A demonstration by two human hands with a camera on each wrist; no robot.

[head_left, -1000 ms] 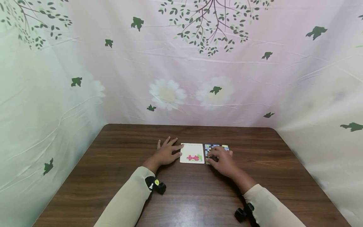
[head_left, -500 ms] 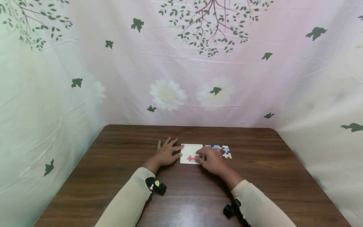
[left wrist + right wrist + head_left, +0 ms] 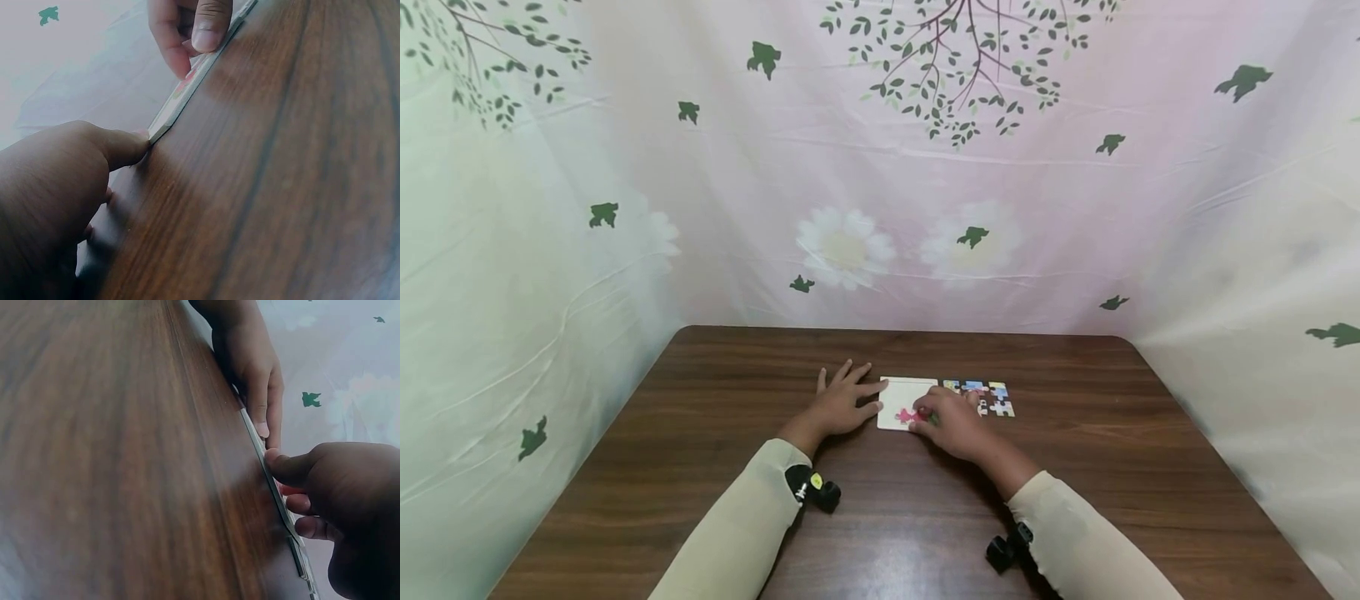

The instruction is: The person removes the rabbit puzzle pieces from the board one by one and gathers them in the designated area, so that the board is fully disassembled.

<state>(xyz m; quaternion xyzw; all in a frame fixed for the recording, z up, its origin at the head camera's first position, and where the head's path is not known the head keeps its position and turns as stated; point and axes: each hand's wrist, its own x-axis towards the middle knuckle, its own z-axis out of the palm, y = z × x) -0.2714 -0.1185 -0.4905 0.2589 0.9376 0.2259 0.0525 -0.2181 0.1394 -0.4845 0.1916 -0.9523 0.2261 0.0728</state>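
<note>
A square white puzzle board (image 3: 898, 390) lies flat on the wooden table, with pink printed puzzle pieces (image 3: 903, 416) set along its lower part. My left hand (image 3: 838, 410) is spread at the board's left side, its thumb and index fingertip touching that edge. Over the board's lower right, my right hand (image 3: 958, 425) has thumb and fingers curled together around a small reddish puzzle piece, mostly hidden by the fingers. In the left wrist view the right thumb (image 3: 210, 28) is low at the board's near edge.
Several loose puzzle pieces (image 3: 998, 390) in blue, yellow and white lie right of the board, partly covered by the right hand. The brown table (image 3: 880, 517) meets a printed cloth backdrop (image 3: 880, 183) behind and at both sides.
My right hand has moved left from the loose pieces onto the board's lower right, uncovering pieces at the far right. My left hand keeps its place at the board's left edge.
</note>
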